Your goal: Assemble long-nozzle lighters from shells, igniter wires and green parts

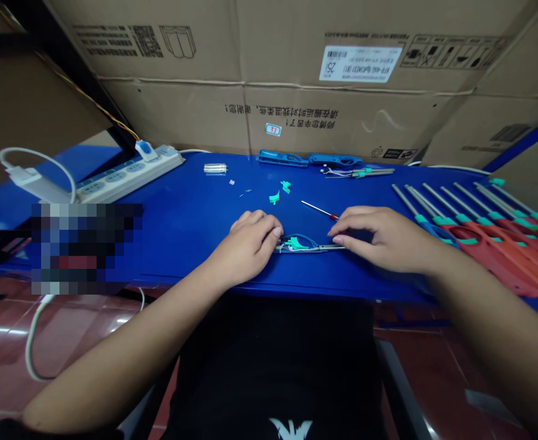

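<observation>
Between my left hand (pixel 248 243) and my right hand (pixel 379 238) lies a partly opened long-nozzled utility lighter (pixel 310 246) with a blue shell, teal parts and thin wires. My left fingertips curl just above its left end. My right fingertips rest over its metal tube, and my thumbs are hidden. A red-handled small screwdriver (pixel 319 209) lies just beyond my right fingers. Two teal plastic pieces (pixel 274 197) sit farther back, and tiny metal parts (pixel 245 193) lie near them.
Several finished red lighters (pixel 489 250) fan out on the blue table (pixel 181 244) at right. Blue lighter shells (pixel 282 158) lie along the back edge, before cardboard boxes (pixel 351 116). A power strip (pixel 126 180) and a clear tube (pixel 215 168) stand at back left.
</observation>
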A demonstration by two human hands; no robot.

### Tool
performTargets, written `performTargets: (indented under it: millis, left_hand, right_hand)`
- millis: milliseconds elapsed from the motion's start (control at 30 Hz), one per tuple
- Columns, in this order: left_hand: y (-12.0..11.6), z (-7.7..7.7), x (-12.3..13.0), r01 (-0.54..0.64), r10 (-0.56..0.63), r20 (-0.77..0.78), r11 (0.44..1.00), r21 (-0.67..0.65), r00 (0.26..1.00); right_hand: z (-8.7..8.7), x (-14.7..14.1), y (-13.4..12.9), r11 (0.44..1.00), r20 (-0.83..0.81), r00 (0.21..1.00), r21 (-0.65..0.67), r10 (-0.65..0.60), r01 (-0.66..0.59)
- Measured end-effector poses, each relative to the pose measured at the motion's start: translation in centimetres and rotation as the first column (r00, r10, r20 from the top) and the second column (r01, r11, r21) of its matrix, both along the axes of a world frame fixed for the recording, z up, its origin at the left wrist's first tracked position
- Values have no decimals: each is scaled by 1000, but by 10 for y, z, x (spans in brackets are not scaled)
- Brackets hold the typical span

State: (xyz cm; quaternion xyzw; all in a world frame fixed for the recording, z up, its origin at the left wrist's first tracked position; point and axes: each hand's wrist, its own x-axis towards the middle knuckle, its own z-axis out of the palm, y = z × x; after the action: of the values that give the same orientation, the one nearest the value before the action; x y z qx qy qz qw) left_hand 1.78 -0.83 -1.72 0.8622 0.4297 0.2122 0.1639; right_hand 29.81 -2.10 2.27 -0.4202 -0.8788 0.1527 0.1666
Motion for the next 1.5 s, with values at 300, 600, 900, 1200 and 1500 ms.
performTargets:
  millis: [300,600,900,1200,1500]
  left_hand:
    - [19,19,19,46,-45,12,978,-203,999]
    - [24,7,17,65,-80,-65,977,-204,995]
    - [21,8,18,49,-29,78,961,-271,997]
    - [15,18,14,53,-41,85,989,-136,996]
    - [83,87,3,-199,172,157,963,182,973]
  right_hand:
    - [-26,-7,-2,991,-124,989,-118,-82,68]
    - [-25,-11,-4,965,-57,979,-190,-193,179]
    - [-14,-11,-8,988,55,986,27,-155,154]
    - [18,60,71,842,210,825,270,-525,467]
    - [3,74,144,784,250,743,205,-621,586]
